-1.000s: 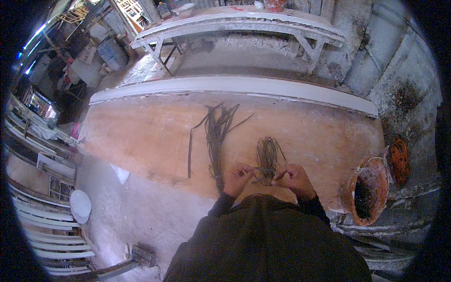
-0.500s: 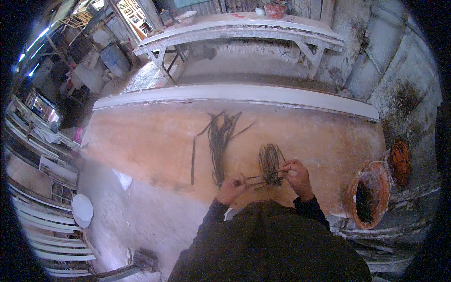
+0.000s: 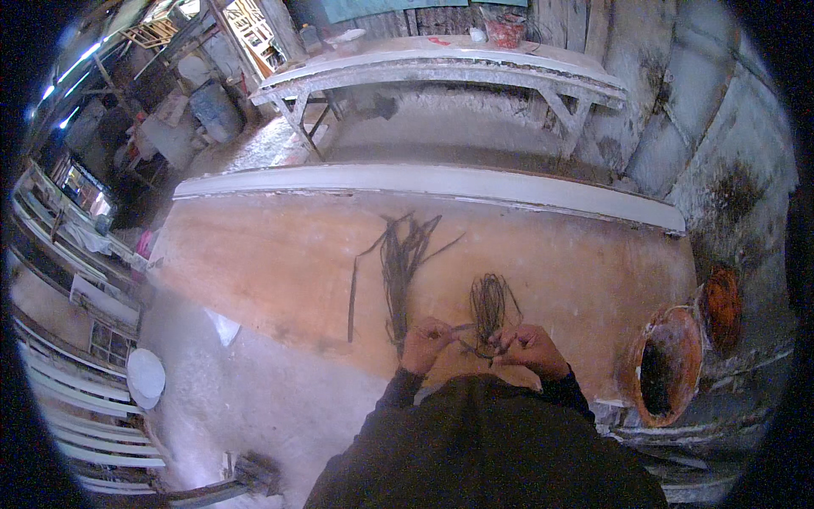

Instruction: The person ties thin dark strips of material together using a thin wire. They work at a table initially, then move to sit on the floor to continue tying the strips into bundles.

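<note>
A small looped bundle of dark, thin strips (image 3: 487, 305) rests on the orange-brown tabletop (image 3: 263, 254) in front of me. At its near end, my left hand (image 3: 426, 344) is closed in a pinch on a strip that runs across to the bundle. My right hand (image 3: 532, 351) is also closed, its fingertips pinching the strips at the bundle's near right side. Just left of it, a longer loose bundle of the same dark strips (image 3: 395, 271) lies lengthwise, its near end beside my left hand. One stray strip (image 3: 352, 297) sticks out to its left.
A raised white board (image 3: 424, 181) runs along the table's far edge. At the right stand an orange tub (image 3: 670, 365) with a dark inside and a rust-coloured round thing (image 3: 723, 310). Beyond is a white-topped bench (image 3: 441, 59) bearing a red bucket (image 3: 504, 32). Long white strips (image 3: 93, 437) lie lower left.
My right hand has come down from the bundle's right side to its near end. My left hand has shifted slightly right, nearer the bundle. The whole view has tilted a little.
</note>
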{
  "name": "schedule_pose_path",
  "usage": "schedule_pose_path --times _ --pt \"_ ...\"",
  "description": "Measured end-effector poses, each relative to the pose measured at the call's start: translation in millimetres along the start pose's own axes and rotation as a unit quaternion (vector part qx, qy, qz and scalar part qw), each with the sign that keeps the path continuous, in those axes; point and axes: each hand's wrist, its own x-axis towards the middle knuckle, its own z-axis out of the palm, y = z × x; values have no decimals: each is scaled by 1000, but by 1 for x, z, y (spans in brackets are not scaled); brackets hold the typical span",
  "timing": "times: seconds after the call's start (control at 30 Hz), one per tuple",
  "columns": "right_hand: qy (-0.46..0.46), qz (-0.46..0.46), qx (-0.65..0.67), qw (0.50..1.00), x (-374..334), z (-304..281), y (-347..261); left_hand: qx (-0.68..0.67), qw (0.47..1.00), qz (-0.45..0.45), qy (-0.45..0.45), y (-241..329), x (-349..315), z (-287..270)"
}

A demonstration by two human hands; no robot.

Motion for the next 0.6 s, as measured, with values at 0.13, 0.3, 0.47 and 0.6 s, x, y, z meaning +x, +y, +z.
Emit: schedule_pose_path --times 0.13,0.3,0.47,0.6 --pt "182 -20 -240 953 9 -3 22 -16 976 9 -215 23 -2 13" --pt "305 -60 -353 882 19 -7 24 -101 889 186 -406 30 -14 30" --pt "366 -65 -368 852 17 -13 40 -162 928 100 -320 -17 -12 21" --pt "316 -58 -259 911 12 -23 53 -133 974 -69 -171 -16 -6 -2"
